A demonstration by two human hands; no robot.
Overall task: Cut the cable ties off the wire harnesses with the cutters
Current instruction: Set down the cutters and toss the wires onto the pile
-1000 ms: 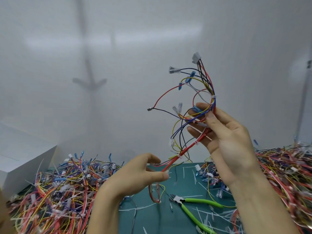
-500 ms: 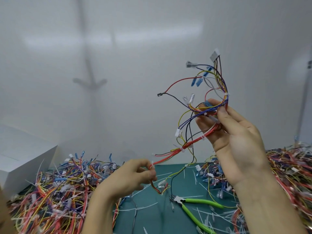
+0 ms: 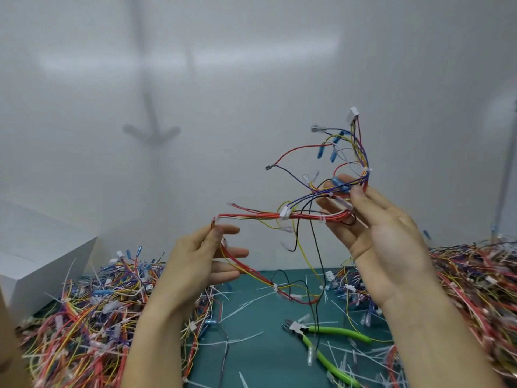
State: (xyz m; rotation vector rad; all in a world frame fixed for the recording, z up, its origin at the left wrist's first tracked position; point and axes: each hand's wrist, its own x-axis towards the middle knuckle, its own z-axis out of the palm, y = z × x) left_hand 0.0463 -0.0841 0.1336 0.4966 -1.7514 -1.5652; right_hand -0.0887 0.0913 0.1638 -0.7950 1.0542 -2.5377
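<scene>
Head view, nearest first: the green-handled cutters (image 3: 327,336) lie on the teal mat (image 3: 260,365) between the 2 forearms, handles splayed, touched by neither hand. Loose white cut ties (image 3: 242,303) litter the mat around them, and a black wire hanging from above crosses the cutters' upper handle. A tangled left pile of harnesses (image 3: 84,317) crowds one side of the mat and a right pile (image 3: 475,289) the other (both thick with red, yellow and blue wire).

Above the mat, both hands hold 1 wire harness (image 3: 260,217) up in the air. The left hand (image 3: 195,264) pinches the bend of its red bundle between thumb and forefinger, the other fingers straight. The right hand (image 3: 383,233) clamps the other end with its thumb against the fingers. A white cable tie (image 3: 321,219) wraps the red bundle just beside the right fingers. Connector-tipped strands fan upward past the right hand; others droop to the mat.

Farther back stand a white box (image 3: 42,256) at left and a pale wall (image 3: 251,79).
</scene>
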